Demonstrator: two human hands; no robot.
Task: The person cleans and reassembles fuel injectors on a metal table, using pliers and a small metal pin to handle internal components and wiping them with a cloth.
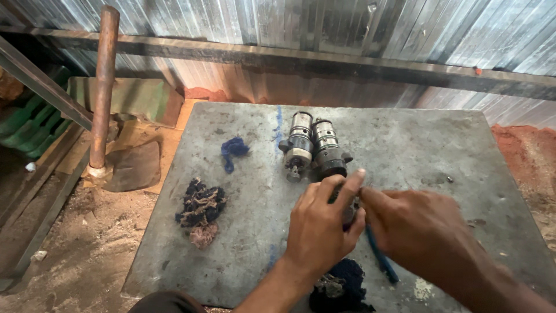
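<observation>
Fingers [341, 188] of the left hand [321, 229] curl around a small dark part [349, 215], gripping it just above the tabletop [428, 145]; most of the part is hidden by the hand. Fingers of the right hand [414, 229] close on a blue tool [379, 255], whose shaft slants down from the hand toward the near edge of the tabletop. Its tip meets the part between the two hands, though the contact itself is hidden.

From the head view, everything lies on or around the grey metal tabletop. Two cylinders [313, 148] of metal, ribbed and dirty, lie side by side and touching, just beyond the left hand toward the far edge. A blue rag [233, 150] sits left of the cylinders, apart from them. A dark rag [201, 206] with a pinkish end lies nearer the left edge, well left of the left hand. Another dark rag [341, 287] rests at the near edge, below the left wrist and beside the tool's end.

Off the tabletop's left side, a rusty pipe [104, 81] stands upright from the sandy floor [87, 243]. Behind the tabletop runs a corrugated metal wall [405, 29].
</observation>
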